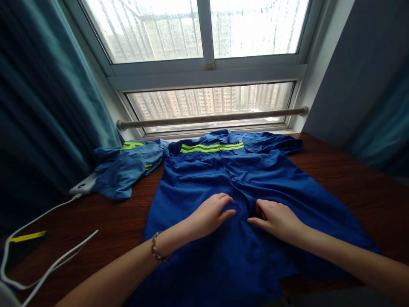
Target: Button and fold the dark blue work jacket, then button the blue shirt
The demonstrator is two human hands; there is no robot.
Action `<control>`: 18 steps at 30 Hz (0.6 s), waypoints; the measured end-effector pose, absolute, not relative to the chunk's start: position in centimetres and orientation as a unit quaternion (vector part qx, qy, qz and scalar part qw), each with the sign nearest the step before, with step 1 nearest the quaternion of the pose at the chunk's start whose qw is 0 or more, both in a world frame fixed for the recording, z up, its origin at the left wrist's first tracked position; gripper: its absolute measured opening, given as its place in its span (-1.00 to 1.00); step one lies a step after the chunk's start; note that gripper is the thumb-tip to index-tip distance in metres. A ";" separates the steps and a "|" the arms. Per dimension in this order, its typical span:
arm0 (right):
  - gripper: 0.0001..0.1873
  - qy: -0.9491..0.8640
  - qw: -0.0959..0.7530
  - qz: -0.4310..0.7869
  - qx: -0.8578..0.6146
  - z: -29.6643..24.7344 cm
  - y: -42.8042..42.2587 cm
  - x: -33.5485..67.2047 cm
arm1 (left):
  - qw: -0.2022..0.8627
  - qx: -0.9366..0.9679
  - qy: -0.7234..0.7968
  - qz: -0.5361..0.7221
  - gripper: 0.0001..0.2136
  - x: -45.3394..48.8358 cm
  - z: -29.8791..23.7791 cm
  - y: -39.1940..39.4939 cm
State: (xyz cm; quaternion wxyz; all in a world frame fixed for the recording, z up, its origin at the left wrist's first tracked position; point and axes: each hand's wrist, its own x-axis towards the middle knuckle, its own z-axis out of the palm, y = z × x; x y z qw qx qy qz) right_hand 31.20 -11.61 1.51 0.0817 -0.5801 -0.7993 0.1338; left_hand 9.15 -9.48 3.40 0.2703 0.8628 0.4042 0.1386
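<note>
A royal blue work shirt (204, 179) with a yellow-green reflective stripe across the chest lies flat, front up, on a dark wooden table (351, 179). Both hands rest near the button placket at the shirt's middle. My left hand (211, 215), a bead bracelet on its wrist, has its fingers curled and pinched at the placket fabric. My right hand (276, 217) lies just right of the placket, fingers bent and pressed on the cloth's edge. A small gap separates the two hands.
A second, paler blue garment (128, 166) with reflective stripes lies crumpled at the table's back left. A white phone (83, 184) with a white cable (47, 264) sits beside it. A window with a rail is behind; teal curtains hang at left.
</note>
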 end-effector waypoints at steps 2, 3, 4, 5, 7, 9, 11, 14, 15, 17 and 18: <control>-0.55 -0.793 0.054 0.074 -0.602 1.4 -10.7 30.2 | 0.149 0.862 0.473 0.103 -0.53 8.9 0.8 -7.8; -0.51 -0.787 0.044 0.056 -0.613 1.4 -10.0 29.7 | 0.110 0.863 0.486 0.084 -0.50 8.7 -0.2 -7.0; -0.46 -0.778 0.034 0.044 -0.626 1.4 -9.3 29.3 | 0.081 0.863 0.493 0.070 -0.49 8.5 -1.0 -6.2; -0.40 -0.770 0.027 0.040 -0.637 1.5 -8.4 28.8 | 0.060 0.865 0.495 0.060 -0.49 8.2 -1.5 -5.5; -0.32 -0.755 0.017 0.046 -0.654 1.6 -6.5 28.1 | 0.033 0.869 0.490 0.055 -0.50 7.7 -1.9 -4.0; -0.30 -0.748 0.023 0.062 -0.661 1.6 -4.7 27.5 | 0.025 0.879 0.474 0.058 -0.51 7.1 -1.6 -2.6; -0.38 -0.743 0.038 0.081 -0.663 1.6 -3.4 27.2 | 0.027 0.889 0.451 0.068 -0.51 6.6 -1.3 -1.3; -0.64 -0.740 0.084 0.108 -0.659 1.1 -2.6 27.1 | 0.035 0.896 0.435 0.084 -0.54 6.0 -1.0 0.1; -0.72 -0.740 0.111 0.117 -0.653 0.9 -2.6 27.2 | 0.035 0.896 0.433 0.094 -0.55 5.9 -1.0 0.2; -0.83 -0.738 0.175 0.142 -0.636 0.4 -2.7 27.4 | 0.034 0.897 0.421 0.126 -0.60 5.8 -0.7 0.1; -0.86 -0.733 0.210 0.163 -0.626 0.2 -2.7 27.6 | 0.038 0.902 0.404 0.146 -0.64 5.9 -0.5 -0.3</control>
